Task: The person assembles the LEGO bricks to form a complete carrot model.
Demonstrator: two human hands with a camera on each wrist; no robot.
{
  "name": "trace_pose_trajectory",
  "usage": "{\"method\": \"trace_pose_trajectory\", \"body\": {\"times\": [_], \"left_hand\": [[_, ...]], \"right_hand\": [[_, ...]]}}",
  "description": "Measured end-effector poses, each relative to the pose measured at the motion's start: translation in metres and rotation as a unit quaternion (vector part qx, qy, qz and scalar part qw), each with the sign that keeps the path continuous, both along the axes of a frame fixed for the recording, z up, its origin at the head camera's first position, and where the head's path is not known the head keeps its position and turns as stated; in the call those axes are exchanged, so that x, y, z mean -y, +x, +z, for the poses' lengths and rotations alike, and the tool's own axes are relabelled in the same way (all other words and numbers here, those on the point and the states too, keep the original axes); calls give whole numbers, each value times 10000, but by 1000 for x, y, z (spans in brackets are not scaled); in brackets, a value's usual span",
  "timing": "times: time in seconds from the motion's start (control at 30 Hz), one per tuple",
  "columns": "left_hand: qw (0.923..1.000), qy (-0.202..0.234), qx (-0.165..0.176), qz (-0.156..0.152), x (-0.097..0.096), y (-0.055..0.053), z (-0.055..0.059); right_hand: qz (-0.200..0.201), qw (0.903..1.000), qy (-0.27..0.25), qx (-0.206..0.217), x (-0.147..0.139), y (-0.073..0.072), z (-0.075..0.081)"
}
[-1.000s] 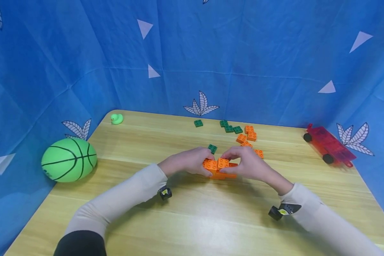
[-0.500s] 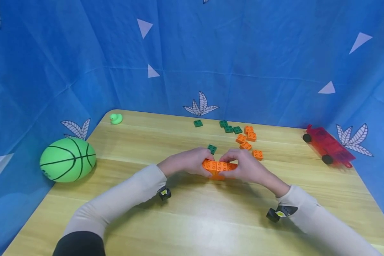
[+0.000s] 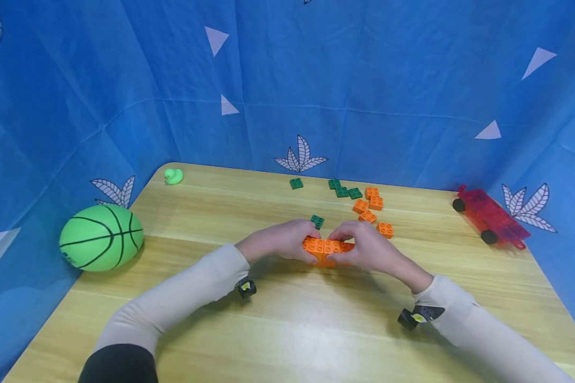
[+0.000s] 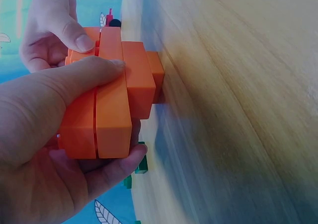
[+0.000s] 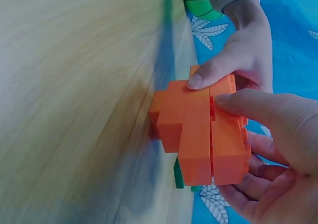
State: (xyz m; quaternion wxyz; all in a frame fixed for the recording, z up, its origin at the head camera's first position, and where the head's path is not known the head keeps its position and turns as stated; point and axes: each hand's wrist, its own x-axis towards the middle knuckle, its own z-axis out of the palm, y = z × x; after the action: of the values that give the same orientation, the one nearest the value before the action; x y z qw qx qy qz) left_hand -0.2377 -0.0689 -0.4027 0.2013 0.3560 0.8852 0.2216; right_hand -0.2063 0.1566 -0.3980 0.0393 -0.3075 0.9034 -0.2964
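Observation:
Between both hands is a stepped stack of orange building bricks (image 3: 323, 260), narrow at the table and wider toward its studded top. My left hand (image 3: 291, 242) grips the stack's left end, its thumb across the side and its fingers behind. My right hand (image 3: 371, 244) holds the right part, pinching a studded orange brick (image 3: 333, 247) in the top row, which stands against the brick to its left. In the right wrist view, a thin dark seam runs between the top row (image 5: 229, 154) and the layer under it (image 5: 195, 149). Fingers hide both ends of the stack.
Just behind the hands lies a green brick (image 3: 318, 221). Loose orange bricks (image 3: 367, 216) and several green bricks (image 3: 342, 192) are scattered farther back. A green ball (image 3: 101, 238) and a green duck (image 3: 174, 176) sit left; a red wheeled board (image 3: 493, 215) is far right.
The orange brick in my right hand has moved slightly left and down, from a small gap to flush in the top row. The left hand has stayed in place.

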Motion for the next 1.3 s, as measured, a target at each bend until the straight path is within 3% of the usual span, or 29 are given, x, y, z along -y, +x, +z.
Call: {"method": "trace_pose_trajectory", "body": {"times": [0.63,1.3], "left_hand": [[9999,-18,-86,-58,0,-1,2],[9998,-52,-118,126,1,2,-1]], "right_hand": [[-38,9999,73,144,0,-1,3],[-23,9962,-265,823,-4,-6,-6]]}}
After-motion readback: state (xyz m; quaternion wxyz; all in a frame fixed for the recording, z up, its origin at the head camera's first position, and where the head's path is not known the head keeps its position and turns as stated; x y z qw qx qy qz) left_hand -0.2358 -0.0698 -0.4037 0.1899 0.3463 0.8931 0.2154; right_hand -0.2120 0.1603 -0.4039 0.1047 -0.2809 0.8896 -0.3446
